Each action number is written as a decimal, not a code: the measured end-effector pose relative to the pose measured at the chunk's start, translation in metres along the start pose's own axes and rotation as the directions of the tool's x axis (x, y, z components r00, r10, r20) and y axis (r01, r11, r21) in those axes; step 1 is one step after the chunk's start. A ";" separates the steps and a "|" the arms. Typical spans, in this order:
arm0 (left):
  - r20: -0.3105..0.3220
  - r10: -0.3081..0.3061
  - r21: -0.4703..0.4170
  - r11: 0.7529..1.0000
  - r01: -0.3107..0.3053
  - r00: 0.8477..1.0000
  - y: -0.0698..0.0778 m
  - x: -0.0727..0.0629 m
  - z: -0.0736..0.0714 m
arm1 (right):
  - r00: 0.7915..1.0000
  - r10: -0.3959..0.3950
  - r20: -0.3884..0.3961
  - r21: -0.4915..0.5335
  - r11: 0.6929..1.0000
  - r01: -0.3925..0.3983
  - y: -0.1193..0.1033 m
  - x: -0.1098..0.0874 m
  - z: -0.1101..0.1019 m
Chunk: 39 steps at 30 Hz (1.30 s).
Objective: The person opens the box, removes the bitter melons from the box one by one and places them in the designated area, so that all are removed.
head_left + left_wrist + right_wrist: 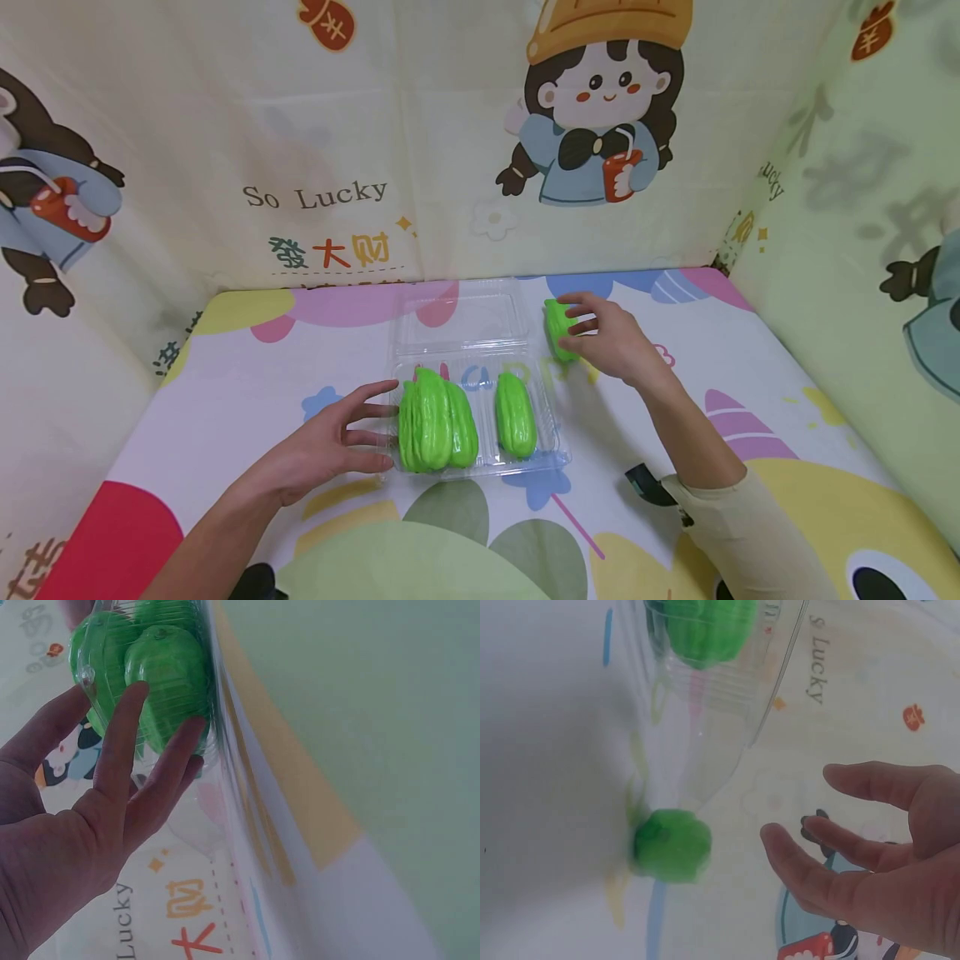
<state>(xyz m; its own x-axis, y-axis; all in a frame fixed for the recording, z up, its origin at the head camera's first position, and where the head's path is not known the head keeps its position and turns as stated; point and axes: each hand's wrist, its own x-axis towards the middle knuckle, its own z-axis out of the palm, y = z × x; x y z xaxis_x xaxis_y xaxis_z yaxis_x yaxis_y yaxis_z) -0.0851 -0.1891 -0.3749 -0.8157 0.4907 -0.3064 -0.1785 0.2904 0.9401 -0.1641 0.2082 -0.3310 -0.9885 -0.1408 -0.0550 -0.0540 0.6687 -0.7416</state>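
A clear plastic clamshell box [486,452] sits on the table with its lid [480,321] laid back. In its left part several glossy green ribbed vegetables, shaped like long peppers [432,421], are bunched together. Another green pepper-like piece [516,417] lies apart on the right side of the box. My left hand [326,446] rests extended fingers against the box's left wall, as the left wrist view also shows. Outside the box, at its upper right, lies one more green piece [673,846]. My right hand [611,337] hovers beside that piece, fingers spread; the right wrist view shows a gap between them.
A printed cloth with coloured shapes covers the table [247,400]. Behind it and at both sides hang cream cartoon-printed curtains [442,150]. A dark strap end [648,486] sticks out by the right sleeve [757,533].
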 end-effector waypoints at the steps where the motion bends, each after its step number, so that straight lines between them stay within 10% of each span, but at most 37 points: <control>1: 0.000 0.000 0.001 1.000 0.000 1.000 0.000 0.000 0.000 | 1.000 -0.003 0.003 0.000 1.000 0.003 -0.001 -0.001 0.000; 39: 0.012 0.022 -0.006 1.000 -0.022 1.000 -0.001 0.000 0.000 | 0.983 -0.106 0.149 -0.043 0.993 0.114 -0.035 -0.036 0.020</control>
<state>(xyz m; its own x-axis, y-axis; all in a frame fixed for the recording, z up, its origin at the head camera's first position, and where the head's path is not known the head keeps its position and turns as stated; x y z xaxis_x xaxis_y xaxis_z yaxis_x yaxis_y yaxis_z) -0.0845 -0.1893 -0.3755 -0.8128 0.5067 -0.2875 -0.1638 0.2749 0.9474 -0.1237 0.1753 -0.3160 -0.9451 -0.3182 -0.0748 -0.1723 0.6793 -0.7133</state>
